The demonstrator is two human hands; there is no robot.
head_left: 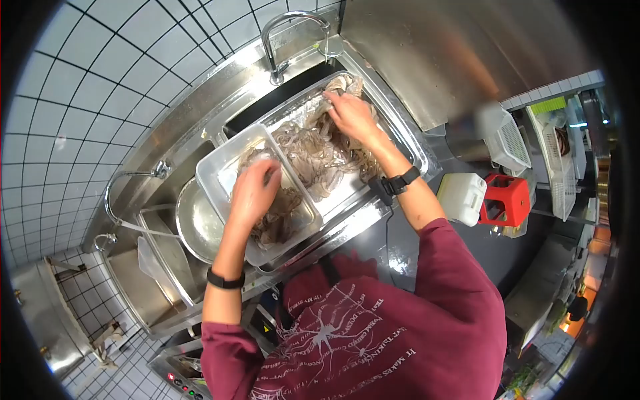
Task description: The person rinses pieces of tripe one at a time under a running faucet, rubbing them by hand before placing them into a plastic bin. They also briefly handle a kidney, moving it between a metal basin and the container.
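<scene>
A shallow metal tray point(350, 185) in the sink holds a heap of wet, grey-brown squid pieces point(313, 157). My right hand point(351, 117) reaches to the tray's far end, fingers closed on a piece of pale squid point(345, 85) beside the running tap. A clear plastic tub point(213, 175) rests against the tray's left side, with more squid pieces point(277, 220) inside. Over this tub is my left hand point(255, 190), its fingers curled together. Whatever lies between those fingers is hidden and slightly blurred.
A curved tap point(297, 15) runs at the back; another tap point(110, 193) stands left, near a round metal bowl point(193, 223). To the right are a white jerrycan point(460, 198), a red plastic stool point(505, 200) and white baskets point(510, 140). A metal panel point(413, 60) rises behind.
</scene>
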